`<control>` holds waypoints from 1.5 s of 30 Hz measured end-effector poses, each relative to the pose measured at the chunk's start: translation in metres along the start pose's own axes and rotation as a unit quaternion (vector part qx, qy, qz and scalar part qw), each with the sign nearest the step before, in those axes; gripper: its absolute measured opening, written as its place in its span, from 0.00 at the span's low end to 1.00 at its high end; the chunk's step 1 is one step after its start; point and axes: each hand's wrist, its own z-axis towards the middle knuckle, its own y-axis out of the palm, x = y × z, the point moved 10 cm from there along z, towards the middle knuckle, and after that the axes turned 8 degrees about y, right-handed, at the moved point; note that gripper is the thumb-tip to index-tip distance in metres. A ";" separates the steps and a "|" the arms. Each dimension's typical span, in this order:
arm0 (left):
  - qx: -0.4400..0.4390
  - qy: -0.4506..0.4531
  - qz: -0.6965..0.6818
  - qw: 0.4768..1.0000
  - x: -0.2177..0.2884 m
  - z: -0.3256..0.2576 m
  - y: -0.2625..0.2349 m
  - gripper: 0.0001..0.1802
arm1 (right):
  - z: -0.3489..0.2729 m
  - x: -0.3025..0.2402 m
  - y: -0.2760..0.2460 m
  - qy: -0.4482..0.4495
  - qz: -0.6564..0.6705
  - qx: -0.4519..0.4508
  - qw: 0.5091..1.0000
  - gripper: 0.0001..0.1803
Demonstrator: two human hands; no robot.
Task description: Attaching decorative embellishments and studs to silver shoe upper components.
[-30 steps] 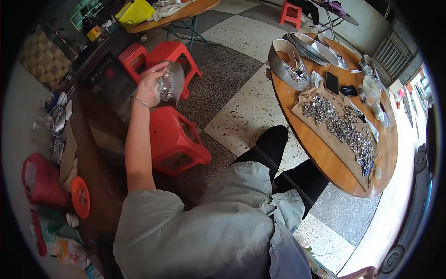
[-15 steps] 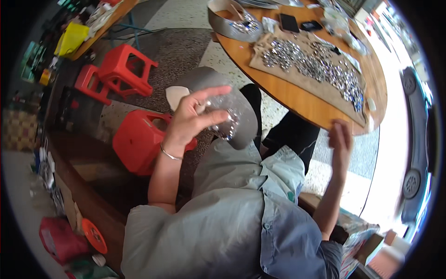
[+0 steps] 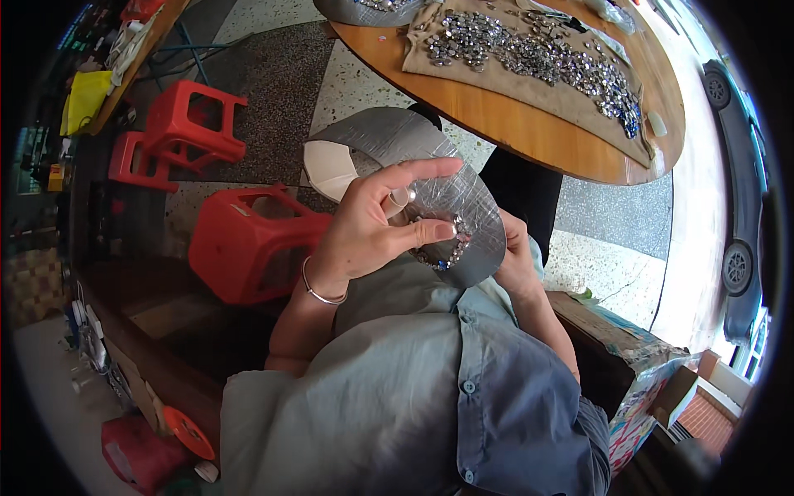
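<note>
A curved silver-grey sheet piece (image 3: 463, 186) with a pale lining (image 3: 329, 168) is held above my lap. On its lower part, a curved row of clear and blue rhinestones (image 3: 447, 263) shows. My left hand (image 3: 364, 223), with a bangle at the wrist, grips this piece. Its thumb lies on the rhinestones and its index finger stretches over the top; the other fingers are mostly hidden. A small pale ring-shaped thing (image 3: 398, 199) sits by the base of that index finger. My right hand (image 3: 517, 256) closes on the right edge of the piece, its fingertips partly behind it.
Ahead, a round wooden table (image 3: 463, 107) carries a brown cloth (image 3: 529, 87) with many loose rhinestones (image 3: 554, 62). Another grey curved piece (image 3: 364, 11) lies at its far left. Red plastic stools (image 3: 240, 240) stand to my left, and a box (image 3: 637, 355) is at my right.
My right hand has come from the table's edge to the sheet piece and taken hold of its right edge. The piece and my left hand have shifted slightly right and look larger.
</note>
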 end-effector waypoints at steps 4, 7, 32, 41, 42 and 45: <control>-0.005 0.018 -0.008 1.000 0.004 0.001 0.002 0.30 | -0.002 -0.005 0.001 -0.009 0.013 0.028 0.999 0.10; 0.001 -0.001 -0.024 1.000 0.000 0.000 0.003 0.30 | -0.003 -0.004 0.000 -0.011 -0.008 0.048 0.999 0.12; -0.053 -0.079 -0.146 0.985 -0.025 -0.003 0.019 0.28 | -0.007 0.005 0.005 0.009 -0.024 0.039 0.999 0.23; -0.036 -0.080 -0.044 0.995 -0.033 -0.002 0.012 0.29 | -0.003 0.004 -0.002 -0.009 -0.022 0.052 0.998 0.20; -0.024 -0.090 -0.051 0.994 -0.035 -0.002 0.010 0.29 | 0.002 0.005 -0.016 -0.015 -0.007 0.070 0.997 0.18; -0.001 -0.057 -0.033 0.998 -0.037 -0.003 0.004 0.29 | 0.000 -0.011 -0.061 0.001 -0.100 0.178 0.979 0.12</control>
